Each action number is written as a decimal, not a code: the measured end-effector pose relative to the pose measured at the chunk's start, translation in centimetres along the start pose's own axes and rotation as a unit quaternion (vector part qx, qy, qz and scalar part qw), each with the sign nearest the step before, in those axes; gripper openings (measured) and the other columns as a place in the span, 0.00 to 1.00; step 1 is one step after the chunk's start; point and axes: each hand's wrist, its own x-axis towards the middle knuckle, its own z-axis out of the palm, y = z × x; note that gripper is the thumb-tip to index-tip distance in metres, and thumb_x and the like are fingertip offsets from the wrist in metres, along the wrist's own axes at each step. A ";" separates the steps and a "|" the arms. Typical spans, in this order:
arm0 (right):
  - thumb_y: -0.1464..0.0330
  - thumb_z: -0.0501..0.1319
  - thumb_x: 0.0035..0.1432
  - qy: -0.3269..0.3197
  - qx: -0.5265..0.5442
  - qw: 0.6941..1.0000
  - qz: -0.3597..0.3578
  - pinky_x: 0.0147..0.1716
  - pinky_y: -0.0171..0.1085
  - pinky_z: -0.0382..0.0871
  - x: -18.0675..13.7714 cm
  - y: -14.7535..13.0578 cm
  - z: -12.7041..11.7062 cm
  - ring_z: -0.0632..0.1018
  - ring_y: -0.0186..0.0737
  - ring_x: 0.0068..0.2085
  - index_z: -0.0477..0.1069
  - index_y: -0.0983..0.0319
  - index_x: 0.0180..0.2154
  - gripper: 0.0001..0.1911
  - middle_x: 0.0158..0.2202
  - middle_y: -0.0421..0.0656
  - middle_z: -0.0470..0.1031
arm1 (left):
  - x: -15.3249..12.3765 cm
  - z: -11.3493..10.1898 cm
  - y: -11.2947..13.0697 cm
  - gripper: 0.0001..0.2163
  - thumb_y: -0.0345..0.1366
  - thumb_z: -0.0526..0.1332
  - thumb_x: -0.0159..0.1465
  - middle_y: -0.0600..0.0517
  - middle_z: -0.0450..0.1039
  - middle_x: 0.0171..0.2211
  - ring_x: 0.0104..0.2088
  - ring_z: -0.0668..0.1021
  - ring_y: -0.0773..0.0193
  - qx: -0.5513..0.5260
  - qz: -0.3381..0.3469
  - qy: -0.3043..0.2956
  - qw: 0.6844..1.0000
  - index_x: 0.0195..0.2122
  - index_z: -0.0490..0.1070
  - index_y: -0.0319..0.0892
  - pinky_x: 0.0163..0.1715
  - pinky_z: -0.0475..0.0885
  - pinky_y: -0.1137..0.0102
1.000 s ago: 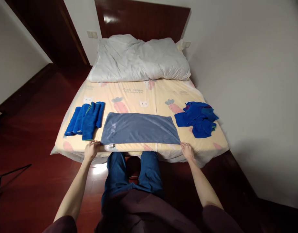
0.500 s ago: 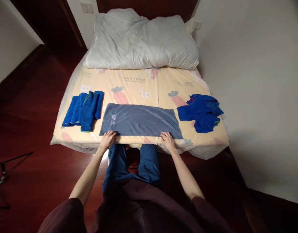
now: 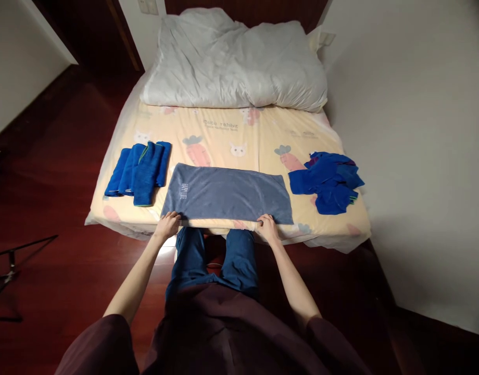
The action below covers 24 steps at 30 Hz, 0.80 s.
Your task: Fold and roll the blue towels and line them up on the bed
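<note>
A grey-blue towel with white lettering near its left end lies spread in a long strip along the near side of the bed. My left hand is closed on its near edge by the left corner, fingers curled over the cloth. Farther right, my right hand pinches the same edge, a little inward from the right corner. Folded blue towels overlap in a stack to the left of the strip. Crumpled blue cloths lie in a loose heap to its right.
The bed has a yellow sheet printed with carrots and rabbits. A bulky pale quilt lies folded at its head. A white wall runs along the right. Part of a black stand is on the floor at left.
Both hands have closed more tightly on the towel's near edge, and the left has moved slightly outward toward its corner. The towel lies almost as before; the view has shifted a little.
</note>
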 end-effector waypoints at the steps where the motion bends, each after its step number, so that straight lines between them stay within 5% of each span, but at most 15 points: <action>1: 0.78 0.57 0.56 -0.011 0.000 1.000 -0.001 0.53 0.42 0.70 0.6 -0.7 -0.3 0.76 0.48 0.48 0.82 0.62 0.37 0.15 0.42 0.49 0.80 | 0.5 -0.6 0.2 0.13 0.30 0.54 0.66 0.42 0.78 0.46 0.48 0.78 0.48 0.001 0.000 -0.016 1.000 0.42 0.80 0.43 0.46 0.73 0.58; 5: 0.69 0.56 0.65 0.013 0.022 0.999 -0.030 0.61 0.49 0.67 4.4 -5.5 -0.6 0.72 0.52 0.60 0.78 0.62 0.55 0.20 0.61 0.50 0.74 | 4.6 -2.9 1.9 0.21 0.30 0.52 0.66 0.43 0.75 0.58 0.58 0.75 0.47 -0.027 0.033 0.001 0.999 0.56 0.77 0.44 0.56 0.71 0.56; 10: 0.60 0.51 0.73 -0.028 0.002 0.998 -0.052 0.73 0.56 0.46 11.1 -9.5 2.0 0.50 0.53 0.75 0.59 0.59 0.71 0.30 0.76 0.46 0.48 | 11.2 -2.2 4.1 0.28 0.38 0.50 0.71 0.45 0.50 0.75 0.75 0.52 0.44 -0.065 0.013 0.102 0.993 0.72 0.58 0.42 0.72 0.50 0.46; 13: 0.57 0.49 0.73 -0.071 -0.028 0.997 -0.014 0.73 0.59 0.40 14.9 -6.9 3.0 0.46 0.54 0.76 0.56 0.57 0.73 0.31 0.77 0.44 0.44 | 13.3 -0.1 3.6 0.29 0.45 0.49 0.72 0.45 0.46 0.76 0.75 0.47 0.42 -0.090 -0.047 0.120 0.988 0.73 0.57 0.43 0.72 0.43 0.40; 17: 0.53 0.47 0.74 -0.035 -0.077 0.995 0.044 0.73 0.60 0.35 18.3 -0.1 2.5 0.42 0.53 0.77 0.51 0.57 0.74 0.34 0.77 0.44 0.41 | 14.0 2.1 2.3 0.30 0.47 0.49 0.72 0.47 0.43 0.77 0.76 0.45 0.46 -0.119 -0.069 0.156 0.978 0.74 0.55 0.46 0.73 0.38 0.43; 24: 0.54 0.45 0.74 0.019 -0.086 0.991 0.098 0.73 0.60 0.33 22.1 6.0 2.0 0.43 0.52 0.77 0.50 0.61 0.74 0.34 0.77 0.47 0.41 | 14.7 2.5 2.5 0.30 0.45 0.53 0.70 0.49 0.47 0.76 0.75 0.49 0.46 -0.153 -0.070 0.184 0.968 0.73 0.57 0.50 0.73 0.41 0.43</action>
